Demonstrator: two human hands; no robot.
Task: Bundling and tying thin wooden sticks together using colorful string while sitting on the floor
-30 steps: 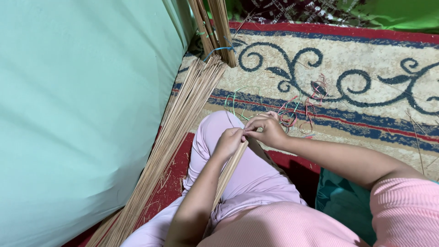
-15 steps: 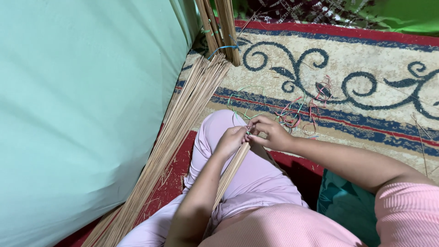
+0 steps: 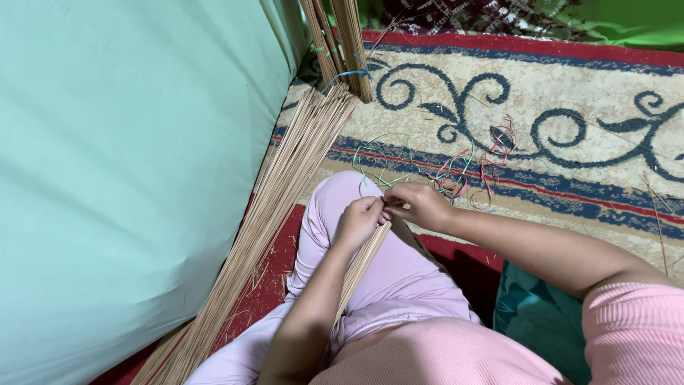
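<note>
Straw-coloured stick bundle (image 3: 360,267) gripped in closed left hand (image 3: 360,221), right hand (image 3: 422,205) pinching its top end

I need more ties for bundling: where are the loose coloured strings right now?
In the head view, the coloured strings lie on the patterned rug, just beyond the right hand and the raised knee, right of the long pile of thin sticks.

No pkgs, labels, signs or screens in view.
</note>
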